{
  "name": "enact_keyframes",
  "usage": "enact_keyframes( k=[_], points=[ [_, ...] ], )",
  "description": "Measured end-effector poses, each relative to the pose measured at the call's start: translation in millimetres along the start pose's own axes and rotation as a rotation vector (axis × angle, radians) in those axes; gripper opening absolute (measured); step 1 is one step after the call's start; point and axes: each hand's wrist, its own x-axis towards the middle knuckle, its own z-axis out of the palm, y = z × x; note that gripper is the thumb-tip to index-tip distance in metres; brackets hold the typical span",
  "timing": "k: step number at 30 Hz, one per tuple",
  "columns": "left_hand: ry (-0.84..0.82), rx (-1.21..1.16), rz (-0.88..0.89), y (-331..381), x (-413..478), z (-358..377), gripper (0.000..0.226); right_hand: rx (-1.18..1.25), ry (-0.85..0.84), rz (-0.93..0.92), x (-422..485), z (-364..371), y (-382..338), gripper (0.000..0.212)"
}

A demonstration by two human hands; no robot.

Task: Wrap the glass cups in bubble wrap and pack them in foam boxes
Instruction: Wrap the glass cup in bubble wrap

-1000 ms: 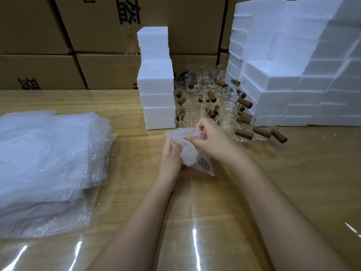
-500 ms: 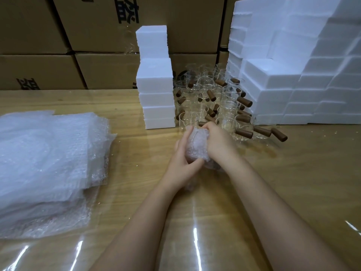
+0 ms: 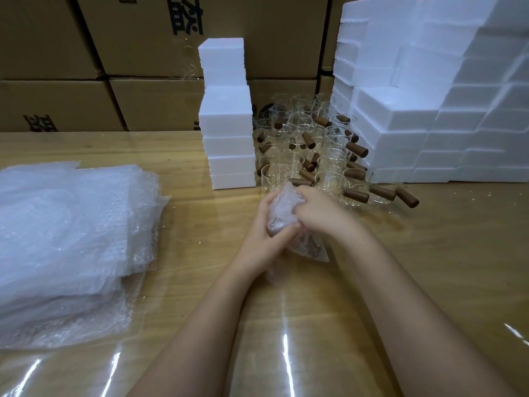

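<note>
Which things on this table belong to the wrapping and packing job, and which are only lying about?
Belong to the job:
- bubble-wrapped cup, held in left hand and right hand
- unwrapped glass cups
- bubble wrap pile
- foam boxes

Just lying about:
- cardboard cartons
- white crumbs

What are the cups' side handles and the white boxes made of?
Handles: likely wood, matte brown cylinders, though grain is too blurred to confirm. Cups: clear glass, see-through with glints. White boxes: foam, probably polystyrene, matte with crumbly edges.
</note>
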Motion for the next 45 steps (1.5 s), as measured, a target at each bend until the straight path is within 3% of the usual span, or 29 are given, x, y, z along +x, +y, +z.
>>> enact_keyframes(
  k=[5, 9, 13, 17, 23, 27, 30, 33, 36, 42, 45],
  points=[
    [0.278, -0.237, -0.05, -4, 8, -9, 0.041, 0.075, -0.159, -0.209, -7, 1, -5, 0.031],
    [0.348, -0.26, -0.075, -8, 9, -10, 0.04, 0.308, -0.222, -0.148, -7, 1, -5, 0.042],
    [0.358, -0.13, -0.052, -9, 9, -7, 0.044, 0.183, -0.034, -0.13, -2, 10, -5, 0.042],
    [0.339, -0.197, -0.075, -3, 8, -6, 0.043, 0.023, 0.034, -0.167, 0, 14, -5, 0.032],
    [0.274, -0.169, -0.026, 3, 5, 1, 0.041, -0.261, 0.25, -0.066, 2, 17, -3, 0.031],
    [0.339, -0.126, -0.006, -6, 9, 3, 0.047, -0.344, 0.372, -0.171, 1, 23, -4, 0.028],
    [0.429, -0.082, -0.001, -14, 11, -2, 0.048, -0.146, 0.298, -0.281, 3, 22, 0, 0.036],
    [0.482, -0.15, -0.039, -19, 14, -11, 0.034, 0.201, 0.041, -0.28, 4, 16, 5, 0.055],
    [0.516, -0.212, -0.048, -19, 13, -14, 0.024, 0.073, -0.062, -0.204, 5, 20, 10, 0.067],
    [0.547, -0.026, 0.006, -17, 13, -7, 0.023, -0.129, 0.21, -0.141, 9, 40, 6, 0.046],
    [0.488, 0.064, 0.054, -12, 10, -1, 0.043, -0.228, 0.323, -0.151, 10, 37, 6, 0.041]
  ],
)
